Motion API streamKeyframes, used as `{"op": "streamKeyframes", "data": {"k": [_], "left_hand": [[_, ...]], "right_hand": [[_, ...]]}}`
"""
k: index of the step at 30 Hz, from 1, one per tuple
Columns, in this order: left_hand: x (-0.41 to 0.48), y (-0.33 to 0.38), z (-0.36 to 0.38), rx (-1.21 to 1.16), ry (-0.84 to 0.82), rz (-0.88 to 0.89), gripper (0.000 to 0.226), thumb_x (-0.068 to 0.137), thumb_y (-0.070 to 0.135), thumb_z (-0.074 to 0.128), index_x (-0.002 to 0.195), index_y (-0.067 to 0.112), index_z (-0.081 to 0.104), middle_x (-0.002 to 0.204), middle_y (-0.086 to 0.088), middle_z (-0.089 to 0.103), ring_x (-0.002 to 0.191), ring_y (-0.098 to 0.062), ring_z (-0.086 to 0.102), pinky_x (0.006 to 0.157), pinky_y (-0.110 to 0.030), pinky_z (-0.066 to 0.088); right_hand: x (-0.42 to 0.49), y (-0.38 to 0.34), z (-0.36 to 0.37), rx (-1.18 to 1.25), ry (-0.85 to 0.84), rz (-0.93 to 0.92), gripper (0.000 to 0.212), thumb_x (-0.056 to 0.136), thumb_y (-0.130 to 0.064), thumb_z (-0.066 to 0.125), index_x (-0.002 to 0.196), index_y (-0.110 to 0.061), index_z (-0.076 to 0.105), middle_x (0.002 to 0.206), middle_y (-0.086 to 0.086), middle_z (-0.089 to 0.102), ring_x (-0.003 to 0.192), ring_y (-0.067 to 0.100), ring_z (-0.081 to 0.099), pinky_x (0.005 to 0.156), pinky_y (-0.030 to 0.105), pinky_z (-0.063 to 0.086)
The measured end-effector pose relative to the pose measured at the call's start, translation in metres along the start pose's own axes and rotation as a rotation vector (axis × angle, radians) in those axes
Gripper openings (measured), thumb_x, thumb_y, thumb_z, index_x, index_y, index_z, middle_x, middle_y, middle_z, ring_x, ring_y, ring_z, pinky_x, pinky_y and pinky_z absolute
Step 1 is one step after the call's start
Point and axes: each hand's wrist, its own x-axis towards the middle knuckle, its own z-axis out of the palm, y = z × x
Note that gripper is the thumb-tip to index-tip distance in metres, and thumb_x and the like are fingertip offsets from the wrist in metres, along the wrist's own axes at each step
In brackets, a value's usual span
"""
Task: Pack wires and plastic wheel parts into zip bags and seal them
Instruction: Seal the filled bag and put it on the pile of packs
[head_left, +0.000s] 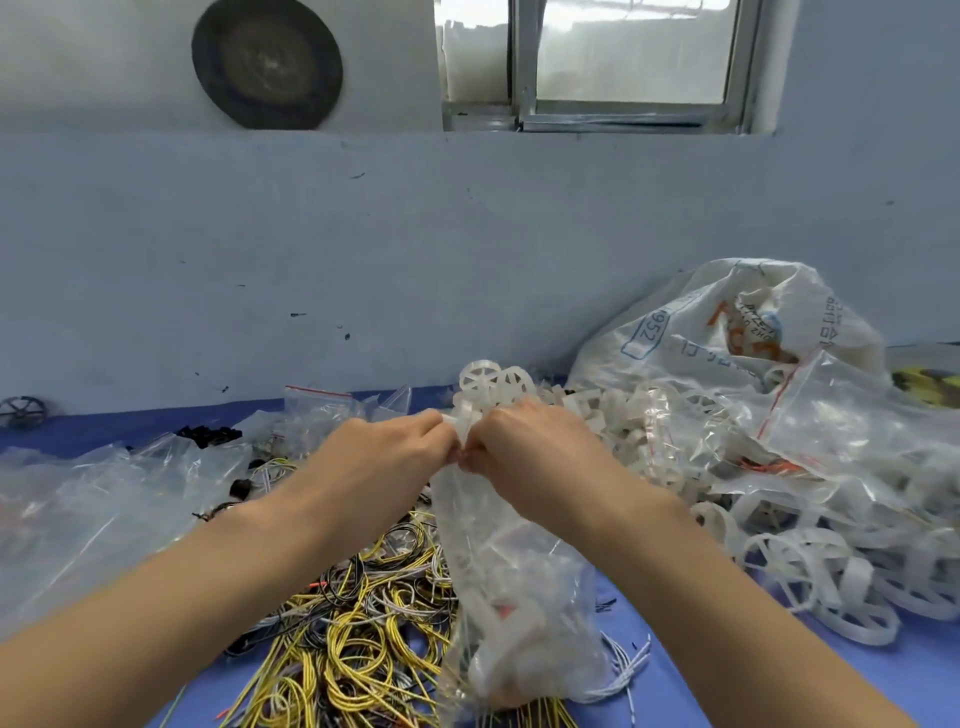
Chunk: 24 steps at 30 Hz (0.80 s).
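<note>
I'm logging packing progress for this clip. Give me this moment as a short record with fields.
left hand: pinches the top of the zip bag
right hand: pinches the same top edge, beside the left
zip bag: held up, holds white wheel parts; seal state unclear
wire pile: yellow, black and grey, loose on the blue table
loose wheel parts: heaped at the right
empty zip bags: piled at the left

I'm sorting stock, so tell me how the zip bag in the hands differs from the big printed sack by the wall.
The zip bag is clear and unprinted; the printed sack is milky white with blue and orange lettering. The zip bag is far smaller. The left hand and right hand pinch the zip bag's top and hold it up, while the sack slumps against the wall, untouched. Both appear to hold white plastic wheel parts.
</note>
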Motion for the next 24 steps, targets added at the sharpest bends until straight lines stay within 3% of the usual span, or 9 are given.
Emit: {"op": "streamKeyframes", "data": {"k": [4,8,13,18,21,24], "left_hand": [[-0.002,0.001,-0.007,-0.031,0.069,0.016,0.009,0.09,0.024,0.066,0.093,0.023,0.058,0.079,0.011,0.052,0.058,-0.011,0.058,0.035,-0.025,0.033],[-0.003,0.003,-0.012,-0.045,0.071,0.017,0.004,0.093,0.026,0.06,0.095,0.023,0.061,0.08,0.013,0.055,0.058,-0.008,0.056,0.038,-0.02,0.029],[-0.004,0.001,-0.013,-0.075,0.063,-0.019,0.012,0.097,0.03,0.049,0.099,0.025,0.06,0.084,0.014,0.057,0.061,-0.007,0.057,0.04,-0.02,0.031],[-0.006,-0.001,-0.012,-0.081,0.056,-0.039,0.013,0.096,0.029,0.051,0.098,0.023,0.063,0.082,0.014,0.058,0.056,-0.007,0.056,0.042,-0.015,0.019],[-0.005,-0.001,-0.014,-0.092,0.048,-0.041,0.016,0.093,0.029,0.051,0.094,0.021,0.065,0.078,0.014,0.059,0.047,-0.005,0.047,0.042,-0.01,0.014],[-0.003,-0.001,-0.019,-0.078,0.048,-0.02,0.006,0.087,0.023,0.062,0.092,0.019,0.065,0.076,0.012,0.057,0.042,-0.006,0.044,0.037,-0.01,0.017]], "right_hand": [[-0.01,0.01,0.007,0.025,0.056,-0.041,0.028,0.103,-0.04,0.047,0.112,-0.024,0.069,0.104,0.0,0.065,0.103,0.023,0.053,0.077,0.035,0.031],[-0.024,0.037,0.011,0.019,0.105,-0.025,0.03,0.101,-0.046,0.044,0.112,-0.029,0.067,0.111,-0.008,0.064,0.107,0.019,0.049,0.083,0.034,0.029],[-0.04,0.068,0.012,0.003,0.146,0.067,0.027,0.101,-0.045,0.046,0.111,-0.032,0.068,0.111,-0.009,0.064,0.107,0.018,0.049,0.092,0.033,0.034],[-0.057,0.08,0.015,0.035,0.221,0.136,0.026,0.099,-0.04,0.051,0.11,-0.027,0.071,0.108,-0.007,0.067,0.103,0.018,0.052,0.09,0.033,0.04],[-0.064,0.084,0.018,0.201,0.298,0.212,0.019,0.097,-0.034,0.059,0.104,-0.024,0.074,0.103,-0.007,0.068,0.101,0.02,0.055,0.088,0.038,0.045],[-0.071,0.089,0.021,0.416,0.358,0.297,0.013,0.095,-0.029,0.064,0.098,-0.023,0.075,0.098,-0.007,0.068,0.092,0.014,0.058,0.079,0.034,0.048]]}}
